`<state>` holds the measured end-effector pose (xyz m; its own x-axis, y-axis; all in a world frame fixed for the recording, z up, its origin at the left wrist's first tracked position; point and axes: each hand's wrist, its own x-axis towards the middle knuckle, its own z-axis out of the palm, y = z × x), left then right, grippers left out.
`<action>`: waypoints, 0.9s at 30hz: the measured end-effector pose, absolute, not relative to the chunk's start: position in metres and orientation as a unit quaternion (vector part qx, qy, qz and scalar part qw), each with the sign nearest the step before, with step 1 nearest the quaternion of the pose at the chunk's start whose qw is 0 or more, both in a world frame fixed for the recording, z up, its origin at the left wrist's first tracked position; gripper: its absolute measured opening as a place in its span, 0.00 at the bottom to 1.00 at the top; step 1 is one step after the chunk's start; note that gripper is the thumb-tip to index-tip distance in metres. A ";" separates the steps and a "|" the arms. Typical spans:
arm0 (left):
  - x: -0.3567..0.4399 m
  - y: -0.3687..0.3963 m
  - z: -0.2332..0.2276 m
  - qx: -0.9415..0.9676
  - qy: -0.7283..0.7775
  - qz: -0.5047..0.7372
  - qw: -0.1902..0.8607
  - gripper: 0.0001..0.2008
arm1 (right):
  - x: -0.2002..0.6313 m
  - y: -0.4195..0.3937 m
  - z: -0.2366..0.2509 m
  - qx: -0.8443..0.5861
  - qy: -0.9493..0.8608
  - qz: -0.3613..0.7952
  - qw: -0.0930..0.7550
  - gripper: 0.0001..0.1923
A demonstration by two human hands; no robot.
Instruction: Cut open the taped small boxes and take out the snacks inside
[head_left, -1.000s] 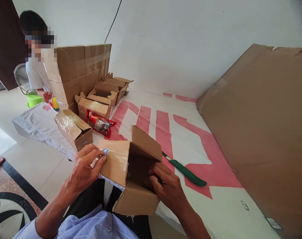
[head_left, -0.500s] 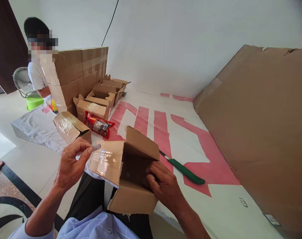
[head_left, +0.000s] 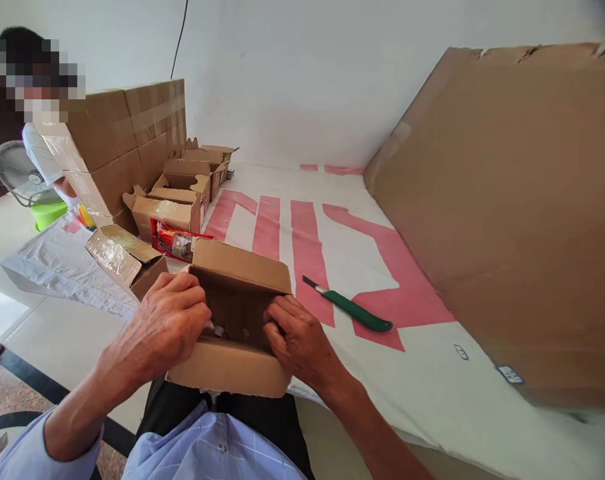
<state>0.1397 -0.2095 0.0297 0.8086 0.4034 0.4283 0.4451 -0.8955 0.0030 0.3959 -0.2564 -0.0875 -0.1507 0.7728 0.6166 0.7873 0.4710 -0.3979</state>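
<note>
One camera sits on the person's head. It looks forward and down, very close to the small open cardboard box (head_left: 235, 320) at 6 o'clock. The stacked cartons (head_left: 117, 143) stand farther off at 10 o'clock.

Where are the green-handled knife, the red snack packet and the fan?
Green-handled knife (head_left: 357, 312), head view, middle of handle.
Red snack packet (head_left: 175, 241), head view, its printed front.
Fan (head_left: 20, 175), head view, wire grille.

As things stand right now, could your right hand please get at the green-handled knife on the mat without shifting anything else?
Probably yes. The right hand rests on the open cardboard box, and the green-handled knife lies to its right on the white and pink mat, with only bare mat between them. The hand would have to let go of the box first.
</note>
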 end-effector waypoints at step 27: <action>0.145 -0.216 0.003 -0.893 -0.258 -0.369 -0.024 0.15 | 0.400 -0.268 -0.108 -0.660 -0.477 0.053 0.578 0.17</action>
